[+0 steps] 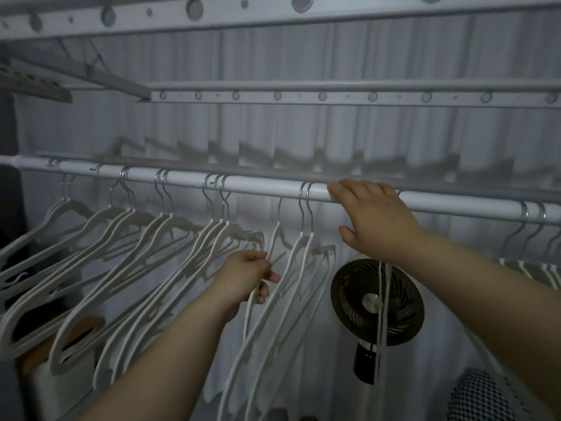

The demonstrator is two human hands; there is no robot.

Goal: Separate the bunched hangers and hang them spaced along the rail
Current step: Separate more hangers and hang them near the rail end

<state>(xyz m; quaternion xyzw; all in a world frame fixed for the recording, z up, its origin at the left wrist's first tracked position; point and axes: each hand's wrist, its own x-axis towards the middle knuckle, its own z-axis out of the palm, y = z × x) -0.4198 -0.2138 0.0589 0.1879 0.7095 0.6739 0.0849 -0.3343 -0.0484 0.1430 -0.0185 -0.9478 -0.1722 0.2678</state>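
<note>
The left hand (249,278) has its grip clamped on one arm of a single white hanger (277,235), its hook up by the white rail (264,185) between small bunches of hangers (136,226). The right hand (373,220) lies over the rail, fingers draped. Another hanger (383,314) hangs beneath its palm, before a fan (358,302). Whether that grip holds it, I cannot tell.

White rail (267,185), running left to right, carries white hangers (217,226) on metal hooks, in pairs and clusters along its left part, with more at far right. Left hand (249,275) grips one hanger (273,238) by its shoulder; right hand (373,217) rests on the rail. Round fan (376,302) stands below the right hand, before a pleated curtain (303,132).
</note>
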